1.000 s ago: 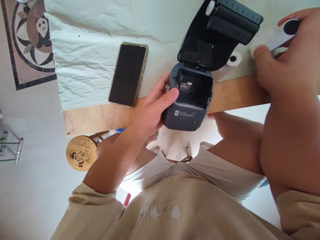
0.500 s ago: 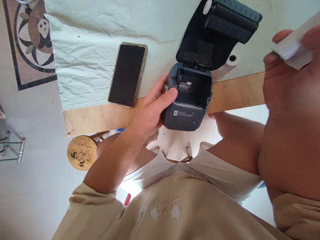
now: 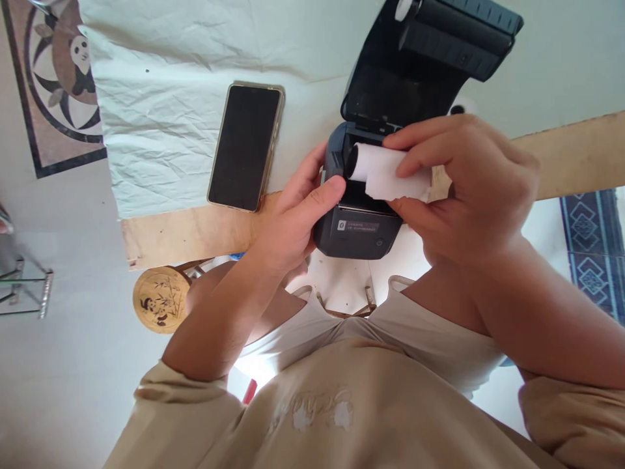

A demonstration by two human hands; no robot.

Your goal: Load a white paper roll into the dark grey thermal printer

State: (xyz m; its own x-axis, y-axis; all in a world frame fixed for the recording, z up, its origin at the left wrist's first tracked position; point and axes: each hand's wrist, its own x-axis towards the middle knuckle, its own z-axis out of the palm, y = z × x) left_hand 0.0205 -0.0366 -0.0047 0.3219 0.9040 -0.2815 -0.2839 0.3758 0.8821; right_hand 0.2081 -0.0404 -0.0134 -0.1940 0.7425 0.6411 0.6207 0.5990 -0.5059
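Head view: one camera, looking down over the person's chest at the table edge.
Left hand: wraps the left side of the small dark printer, thumb on its rim — a bracing grip, it seems, to keep it from sliding.
Right hand: fingers closed round a white paper roll, held sideways just over the open bay.
Lid: swung up and back, leaving the bay clear.
Phone: lies flat on the pale cloth, left of the printer, apart — untouched.
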